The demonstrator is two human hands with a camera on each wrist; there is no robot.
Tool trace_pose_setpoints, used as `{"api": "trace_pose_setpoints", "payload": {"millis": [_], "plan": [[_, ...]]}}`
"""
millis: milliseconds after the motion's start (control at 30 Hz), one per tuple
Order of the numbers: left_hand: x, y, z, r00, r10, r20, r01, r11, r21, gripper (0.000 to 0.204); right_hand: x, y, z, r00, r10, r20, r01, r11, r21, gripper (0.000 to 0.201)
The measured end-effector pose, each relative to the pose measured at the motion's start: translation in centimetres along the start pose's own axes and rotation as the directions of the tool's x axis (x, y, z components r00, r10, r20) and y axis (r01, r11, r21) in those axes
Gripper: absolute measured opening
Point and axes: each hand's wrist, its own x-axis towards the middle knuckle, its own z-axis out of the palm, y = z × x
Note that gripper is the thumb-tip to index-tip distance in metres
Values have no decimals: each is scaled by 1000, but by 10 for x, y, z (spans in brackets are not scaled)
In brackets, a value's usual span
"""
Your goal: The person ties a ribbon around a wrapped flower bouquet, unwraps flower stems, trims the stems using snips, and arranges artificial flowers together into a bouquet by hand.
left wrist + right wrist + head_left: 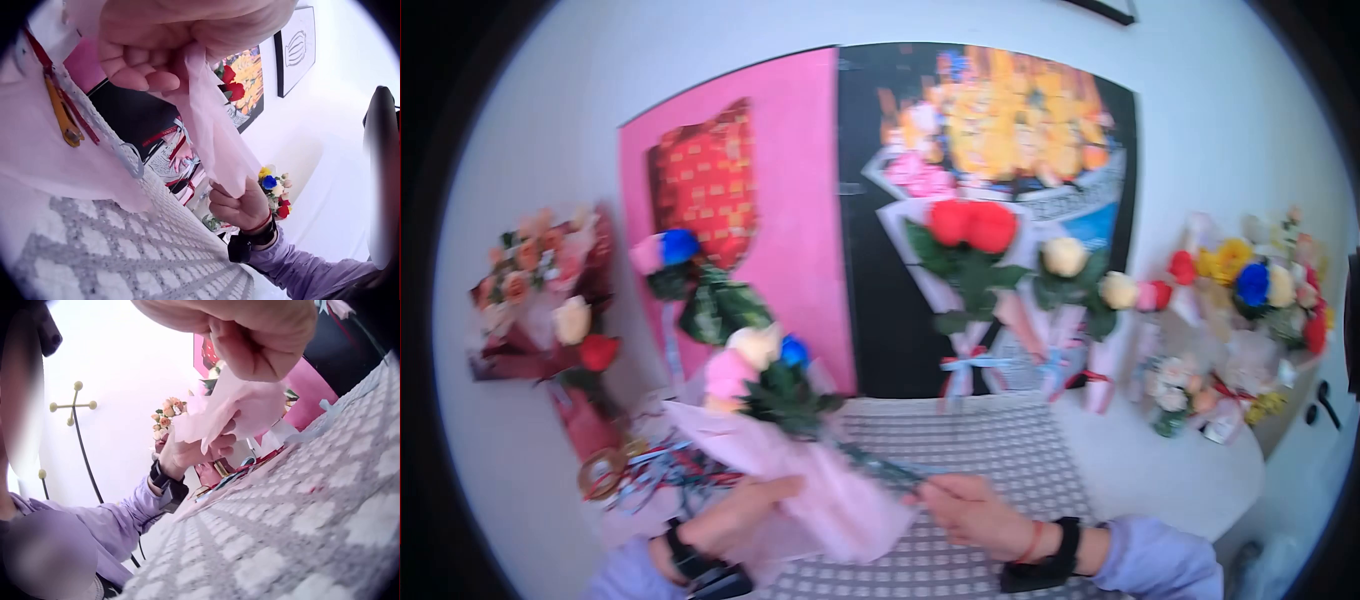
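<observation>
A small bouquet of pink, cream and blue roses point(757, 362) with green leaves point(788, 398) leans to the upper left over pale pink wrapping paper point(840, 500). My left hand point(745, 512) holds the paper's left side; in the left wrist view its fingers curl at a paper fold point(209, 125) beneath the left hand point(187, 44). At the lower end of the stems point(880, 466), my right hand point(975, 517) pinches them beside the paper edge. The right wrist view shows the right hand point(256, 337) curled above the paper point(250, 409), its fingertips partly hidden.
A checked cloth point(960, 440) covers the table. Ribbons point(675, 468) and a tape roll point(603, 474) lie at the left. Wrapped bouquets point(972, 270) stand behind, with more at both sides. An orange-handled cutter point(62, 112) lies near the left hand.
</observation>
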Motion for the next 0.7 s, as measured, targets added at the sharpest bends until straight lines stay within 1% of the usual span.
{"api": "trace_pose_setpoints", "payload": {"millis": [33, 67, 100, 133, 167, 200, 233, 300, 333, 367, 400, 433, 467, 500, 533, 567, 600, 633, 667, 700], "plan": [[1, -4, -11, 994, -107, 3, 106, 991, 87, 40, -3, 0, 2, 999, 32, -23, -30, 996, 86, 27], [-4, -1, -11, 995, -96, 37, 95, 995, 43, 43, -3, 0, 4, 998, 57, -37, -50, 983, 175, 27], [-6, -6, -18, 998, -70, -1, 70, 996, 52, 44, -2, 1, 5, 994, 54, -91, -37, 983, 181, 27], [-12, -5, -24, 990, -137, -37, 139, 986, 95, 45, 1, 1, 5, 994, 42, -101, -20, 977, 211, 26], [-16, -2, -33, 975, -222, -20, 223, 963, 150, 47, 3, 1, 3, 994, 29, -102, -4, 971, 241, 25], [-17, -10, -42, 985, -171, -35, 173, 983, 65, 46, 5, 0, -1, 992, 28, -126, 4, 969, 246, 25], [-19, -13, -45, 991, -122, -61, 121, 992, -22, 45, 7, -1, -6, 993, 27, -115, -1, 975, 221, 25], [-25, -11, -46, 995, -33, -99, 28, 998, -47, 45, 11, 3, -14, 993, 26, -113, -4, 981, 194, 25], [-28, -8, -51, 986, -96, -140, 91, 995, -42, 49, 13, 9, -17, 997, 64, -54, -64, 998, 1, 25], [-29, -7, -51, 986, -98, -133, 93, 995, -42, 49, 13, 12, -19, 993, 115, 0, -113, 974, -195, 26], [-30, -6, -51, 986, -64, -153, 60, 998, -28, 52, 11, 10, -20, 979, 202, -4, -186, 895, -406, 28], [-29, -6, -51, 985, -31, -171, 29, 999, -13, 55, 9, 15, -24, 979, 205, -9, -191, 895, -402, 28], [-27, -13, -62, 976, -63, -209, 67, 998, 9, 61, 7, 24, -28, 999, 4, 42, 24, 766, -642, 28], [-26, -17, -65, 977, -70, -204, 73, 997, 8, 61, 4, 30, -32, 974, -174, 146, 218, 536, -815, 28], [-26, -19, -68, 973, -90, -211, 93, 996, 4, 63, -6, 14, -29, 986, -121, 114, 162, 543, -824, 28], [-25, -21, -69, 970, -108, -219, 111, 994, -1, 65, -12, 3, -33, 987, -117, 111, 157, 545, -824, 28], [-26, -21, -68, 970, -112, -217, 114, 993, -3, 65, -19, -5, -39, 992, -88, 88, 121, 520, -846, 31], [-27, -20, -65, 953, -143, -267, 161, 986, 46, 66, -26, -9, -45, 996, -61, 65, 87, 492, -866, 35], [-27, -20, -63, 933, -169, -317, 208, 974, 93, 67, -30, -2, -59, 983, -182, -22, 84, 552, -829, 28], [-26, -21, -62, 934, -169, -314, 207, 974, 93, 67, -33, 6, -78, 949, -294, -118, 90, 608, -788, 22]]}}
